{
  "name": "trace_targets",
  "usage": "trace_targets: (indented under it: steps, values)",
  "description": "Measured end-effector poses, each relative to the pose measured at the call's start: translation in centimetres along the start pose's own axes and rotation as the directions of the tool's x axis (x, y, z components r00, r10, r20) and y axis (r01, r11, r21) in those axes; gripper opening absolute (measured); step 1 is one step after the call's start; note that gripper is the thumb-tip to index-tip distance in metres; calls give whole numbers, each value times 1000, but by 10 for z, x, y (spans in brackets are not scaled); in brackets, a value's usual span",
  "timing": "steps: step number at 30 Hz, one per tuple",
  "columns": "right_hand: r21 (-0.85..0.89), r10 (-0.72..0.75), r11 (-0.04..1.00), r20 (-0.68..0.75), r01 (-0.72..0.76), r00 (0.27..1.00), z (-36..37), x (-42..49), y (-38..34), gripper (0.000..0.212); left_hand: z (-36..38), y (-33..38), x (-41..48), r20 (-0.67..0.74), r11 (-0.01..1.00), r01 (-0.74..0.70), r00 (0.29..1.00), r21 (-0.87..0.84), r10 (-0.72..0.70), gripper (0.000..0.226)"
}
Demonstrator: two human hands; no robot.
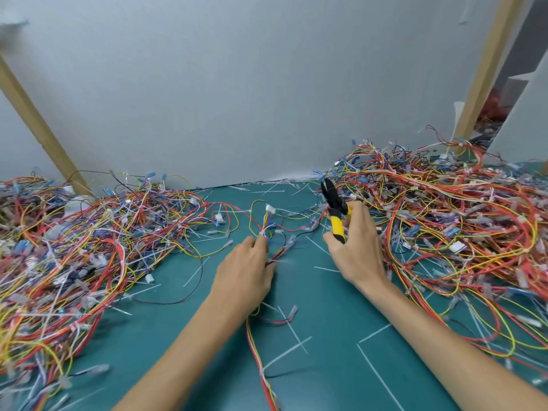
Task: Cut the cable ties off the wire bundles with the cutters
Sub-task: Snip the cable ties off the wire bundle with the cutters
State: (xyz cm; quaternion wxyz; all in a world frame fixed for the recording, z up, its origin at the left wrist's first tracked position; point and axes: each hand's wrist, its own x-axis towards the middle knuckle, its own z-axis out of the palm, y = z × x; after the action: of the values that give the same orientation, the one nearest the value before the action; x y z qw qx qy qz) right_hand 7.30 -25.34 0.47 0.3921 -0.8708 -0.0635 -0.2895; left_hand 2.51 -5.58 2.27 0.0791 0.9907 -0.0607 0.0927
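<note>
Wiring workbench: green cutting mat [326,366], heaped wire harnesses [89,247], plain partition wall [237,84].

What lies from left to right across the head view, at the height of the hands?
In order: left heap of tangled coloured wires → left hand pinching a small red-yellow wire bundle → right hand gripping yellow-handled black cutters → right heap of tangled coloured wires.

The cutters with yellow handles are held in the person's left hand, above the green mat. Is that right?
Not quite: the head view shows the cutters in the right hand, not the left. They are indeed yellow-handled and above the green mat. The left hand pinches a wire bundle instead.
</note>
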Motion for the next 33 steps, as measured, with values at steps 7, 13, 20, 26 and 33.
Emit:
trace_targets:
  steps: [7,13,20,26,33]
  values:
    - [-31,-25,999,65,27,998,0,-4,-2,43,1,-15,3,1,998,-18,1000,-67,18,26]
    - [-21,-38,999,90,40,995,0,-4,-1,46,6,-21,6,-123,984,-58,992,-166,37,8]
    - [-17,-40,999,111,42,993,3,-5,1,50,5,-38,15,-126,923,-26,992,-383,-25,7]
    - [43,-18,999,115,13,993,2,-3,1,43,20,-20,15,-61,999,-31,998,6,32,27]
    - [51,-37,998,101,32,994,2,-3,2,37,25,-22,15,-116,989,50,993,142,-34,20]
